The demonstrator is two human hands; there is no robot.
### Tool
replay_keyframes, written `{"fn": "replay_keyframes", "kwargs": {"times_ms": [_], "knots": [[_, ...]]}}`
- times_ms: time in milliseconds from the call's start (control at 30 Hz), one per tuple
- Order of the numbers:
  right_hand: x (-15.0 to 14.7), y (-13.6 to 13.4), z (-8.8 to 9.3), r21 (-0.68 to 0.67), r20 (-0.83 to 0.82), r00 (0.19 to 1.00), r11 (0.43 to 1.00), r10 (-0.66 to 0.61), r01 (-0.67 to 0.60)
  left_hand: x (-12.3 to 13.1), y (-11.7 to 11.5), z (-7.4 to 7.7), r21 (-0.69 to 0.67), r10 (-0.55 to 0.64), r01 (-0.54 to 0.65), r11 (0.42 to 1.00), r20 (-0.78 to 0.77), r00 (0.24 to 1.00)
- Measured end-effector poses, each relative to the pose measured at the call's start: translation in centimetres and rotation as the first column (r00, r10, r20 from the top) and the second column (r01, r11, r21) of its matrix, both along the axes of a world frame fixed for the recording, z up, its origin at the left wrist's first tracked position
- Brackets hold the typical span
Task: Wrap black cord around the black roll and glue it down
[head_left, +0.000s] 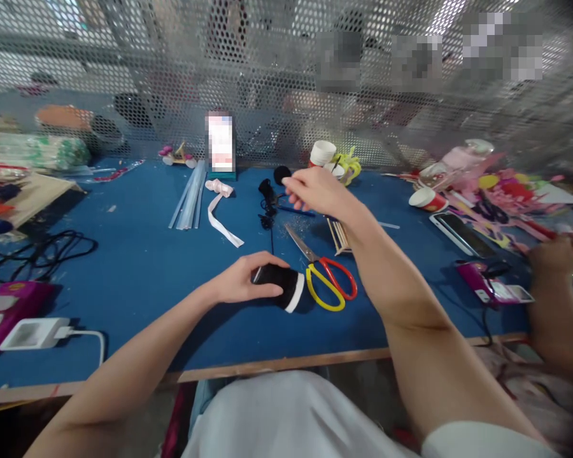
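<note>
My left hand (248,278) is wrapped round a black-covered cup (277,283) with a white rim, tilted low over the blue table. Farther forward, my right hand (310,189) has its fingers curled together. Its fingertips meet the edge of a black round piece (281,175); whether they grip it I cannot tell. A tangle of black cord (267,197) lies left of that hand, and a thin strand runs from there toward the cup. Just right of the cup rest scissors (322,264) with one red and one yellow handle, blades pointing away.
Glue sticks (189,197), a white ribbon (219,219) and a lit phone (221,143) stand at the back left. White cups (322,152) and a bundle of wooden sticks (338,235) are near my right arm. Another person's hand (554,254) is at the far right.
</note>
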State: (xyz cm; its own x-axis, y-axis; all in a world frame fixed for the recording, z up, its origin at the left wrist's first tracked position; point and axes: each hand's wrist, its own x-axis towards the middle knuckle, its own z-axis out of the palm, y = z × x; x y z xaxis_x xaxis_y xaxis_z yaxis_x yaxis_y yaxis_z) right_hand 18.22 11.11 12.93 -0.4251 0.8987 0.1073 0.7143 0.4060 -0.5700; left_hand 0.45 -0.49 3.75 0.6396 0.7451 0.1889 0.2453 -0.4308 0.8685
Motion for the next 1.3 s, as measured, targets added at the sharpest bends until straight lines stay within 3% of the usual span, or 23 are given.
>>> {"fn": "replay_keyframes", "kwargs": {"times_ms": [67, 133, 200, 233, 367, 433, 533, 667, 867, 967, 1067, 1133, 1300], "knots": [[3.4, -1.4, 0.2, 0.08, -0.019, 0.996, 0.993, -0.089, 0.09, -0.5, 0.3, 0.2, 0.064, 0.076, -0.075, 0.995, -0.013, 0.997], [6.8, -2.3, -0.4, 0.21, 0.055, 0.965, 0.947, -0.258, 0.242, -0.9, 0.5, 0.5, 0.086, 0.147, -0.143, 0.986, -0.041, 0.988], [9.7, -2.8, -1.7, 0.316, 0.167, 0.883, 0.872, -0.439, 0.374, -1.2, 0.7, 0.8, 0.111, 0.233, -0.226, 0.968, -0.054, 0.971], [10.8, -2.9, -2.5, 0.31, 0.231, 0.846, 0.86, -0.481, 0.405, -1.4, 0.7, 1.0, 0.136, 0.271, -0.261, 0.956, -0.059, 0.961], [13.3, -3.1, -5.7, 0.224, 0.485, 0.754, 0.896, -0.443, 0.383, -1.8, 0.7, 1.7, 0.238, 0.379, -0.355, 0.904, -0.062, 0.923], [13.7, -3.2, -6.7, 0.255, 0.524, 0.719, 0.889, -0.457, 0.379, -1.9, 0.7, 1.7, 0.253, 0.407, -0.381, 0.889, -0.059, 0.912], [14.1, -3.3, -7.5, 0.259, 0.509, 0.736, 0.895, -0.446, 0.363, -1.9, 0.7, 1.0, 0.246, 0.434, -0.412, 0.878, -0.043, 0.9], [14.3, -3.5, -8.0, 0.253, 0.45, 0.76, 0.883, -0.468, 0.395, -1.6, 0.8, -0.2, 0.225, 0.437, -0.418, 0.88, -0.04, 0.898], [14.3, -3.7, -8.0, 0.155, 0.265, 0.748, 0.793, -0.608, 0.59, -1.2, 0.9, -1.1, 0.129, 0.393, -0.383, 0.915, -0.056, 0.918], [13.8, -4.1, -7.3, 0.098, 0.092, 0.757, 0.762, -0.647, 0.64, -1.1, 0.9, -1.2, 0.116, 0.38, -0.372, 0.921, -0.055, 0.923], [12.7, -4.9, -6.6, -0.048, -0.199, 0.818, 0.839, -0.539, 0.541, -1.0, 1.0, -1.4, 0.154, 0.372, -0.359, 0.921, -0.068, 0.926], [11.7, -5.6, -6.3, -0.154, -0.361, 0.818, 0.894, -0.448, 0.421, -1.1, 1.1, -1.4, 0.18, 0.374, -0.357, 0.917, -0.074, 0.924], [8.4, -7.5, -6.2, -0.257, -0.393, 0.871, 0.944, -0.296, 0.205, -1.4, 1.3, -1.2, 0.222, 0.403, -0.375, 0.9, -0.095, 0.91]]}}
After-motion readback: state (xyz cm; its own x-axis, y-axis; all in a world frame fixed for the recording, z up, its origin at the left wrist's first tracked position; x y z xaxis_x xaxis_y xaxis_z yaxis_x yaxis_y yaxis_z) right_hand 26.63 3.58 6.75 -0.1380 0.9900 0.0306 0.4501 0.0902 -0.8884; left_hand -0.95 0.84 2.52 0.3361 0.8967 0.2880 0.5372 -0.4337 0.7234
